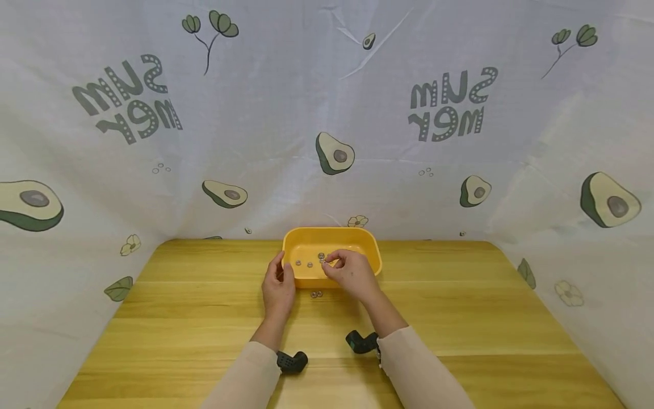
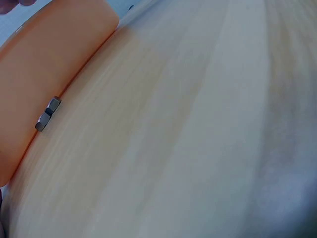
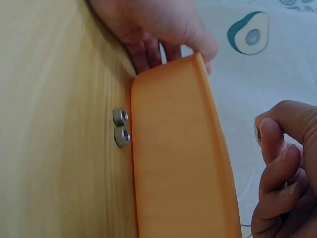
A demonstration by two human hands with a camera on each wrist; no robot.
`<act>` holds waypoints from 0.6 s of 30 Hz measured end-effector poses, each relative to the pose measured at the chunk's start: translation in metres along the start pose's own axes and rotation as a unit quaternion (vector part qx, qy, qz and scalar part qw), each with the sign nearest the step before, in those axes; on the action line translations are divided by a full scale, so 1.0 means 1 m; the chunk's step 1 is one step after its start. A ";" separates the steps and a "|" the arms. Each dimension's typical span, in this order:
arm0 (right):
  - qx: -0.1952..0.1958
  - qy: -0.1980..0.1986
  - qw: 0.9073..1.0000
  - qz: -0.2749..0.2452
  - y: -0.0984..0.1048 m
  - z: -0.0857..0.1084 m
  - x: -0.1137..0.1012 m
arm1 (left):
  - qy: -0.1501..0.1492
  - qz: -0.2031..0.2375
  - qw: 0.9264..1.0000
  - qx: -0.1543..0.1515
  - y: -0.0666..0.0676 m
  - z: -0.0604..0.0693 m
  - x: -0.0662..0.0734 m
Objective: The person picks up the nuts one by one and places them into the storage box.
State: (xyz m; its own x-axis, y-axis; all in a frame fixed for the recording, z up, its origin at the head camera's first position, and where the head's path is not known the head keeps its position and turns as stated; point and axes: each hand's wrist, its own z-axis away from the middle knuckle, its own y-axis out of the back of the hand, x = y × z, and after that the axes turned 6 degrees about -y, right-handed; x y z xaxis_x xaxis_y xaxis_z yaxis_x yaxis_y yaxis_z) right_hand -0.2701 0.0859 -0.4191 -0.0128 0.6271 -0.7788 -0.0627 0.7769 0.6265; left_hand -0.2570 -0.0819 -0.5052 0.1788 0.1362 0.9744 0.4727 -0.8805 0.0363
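Observation:
A yellow plastic tray [image 1: 327,282] stands near the back of the table with several metal nuts [image 1: 309,264] inside. My left hand [image 1: 278,288] holds its left end, the thumb by the front corner and the fingers along the outer side. Over the tray, my right hand [image 1: 353,274] pinches a small nut [image 3: 258,133] between thumb and index finger, raised above the rim. Two hex nuts [image 3: 120,126] rest side by side on the table, close against the tray's front wall. In the left wrist view, the pair of nuts [image 2: 48,113] appears at the left.
The wooden table [image 1: 204,324] extends to both sides and in front of the tray. Behind it hangs a white cloth [image 1: 286,113] printed with avocados. A black wrist device [image 1: 292,362] sits on the left wrist and another black device [image 1: 360,342] on the right.

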 end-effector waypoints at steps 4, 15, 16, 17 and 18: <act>-0.022 0.006 1.000 -0.005 -0.003 -0.017 -0.004 | -0.003 0.001 1.000 0.003 0.002 -0.002 -0.002; -0.070 -0.029 0.997 -0.015 -0.017 -0.064 -0.004 | -0.015 0.004 1.000 0.004 0.000 -0.003 -0.006; -0.072 -0.030 0.997 -0.016 -0.018 -0.066 -0.004 | -0.018 0.005 1.000 0.004 -0.001 -0.003 -0.005; -0.074 -0.031 0.997 -0.016 -0.018 -0.069 -0.004 | -0.021 0.004 1.000 0.003 -0.001 -0.003 -0.005; -0.075 -0.030 0.997 -0.017 -0.019 -0.071 -0.003 | -0.022 0.004 1.000 0.003 -0.001 -0.003 -0.004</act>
State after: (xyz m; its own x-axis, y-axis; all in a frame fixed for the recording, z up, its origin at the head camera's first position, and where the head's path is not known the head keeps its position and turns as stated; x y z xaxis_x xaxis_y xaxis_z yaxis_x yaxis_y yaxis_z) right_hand -0.3394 0.0649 -0.4306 0.0517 0.6071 -0.7929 -0.2115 0.7826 0.5855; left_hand -0.2610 -0.0827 -0.5086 0.2205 0.1484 0.9640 0.4761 -0.8790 0.0264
